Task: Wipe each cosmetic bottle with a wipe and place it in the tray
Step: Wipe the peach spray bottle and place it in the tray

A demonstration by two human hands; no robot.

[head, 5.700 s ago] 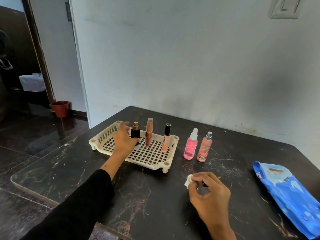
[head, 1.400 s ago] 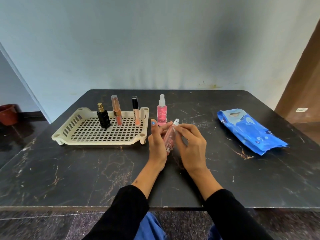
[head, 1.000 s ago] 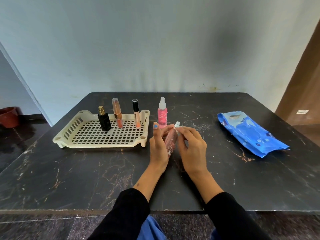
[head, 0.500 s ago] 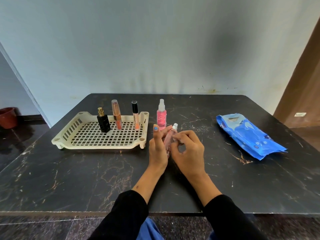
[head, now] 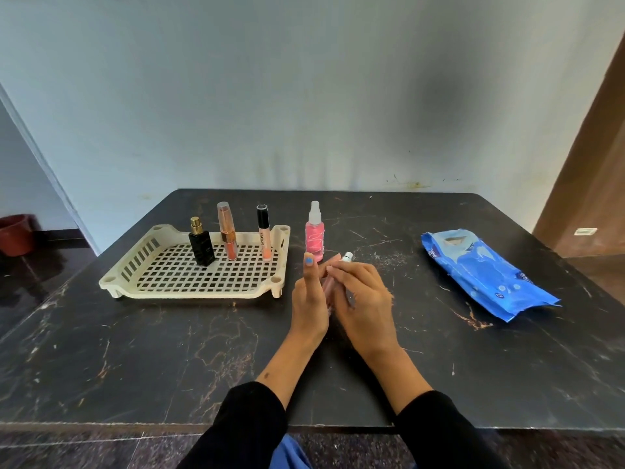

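Slid lower, right hand [head: 367,306] and left hand [head: 309,299] grip peach bottle [head: 338,275], cap pointing away.

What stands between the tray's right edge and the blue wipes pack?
In the head view: the pink spray bottle upright beside the tray; beyond it, bare dark tabletop up to the wipes pack.

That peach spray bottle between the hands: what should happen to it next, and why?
Probably carry the peach spray bottle, held by both the left hand and right hand, into the tray beside the three items already standing there; whether wiping is finished cannot be seen.
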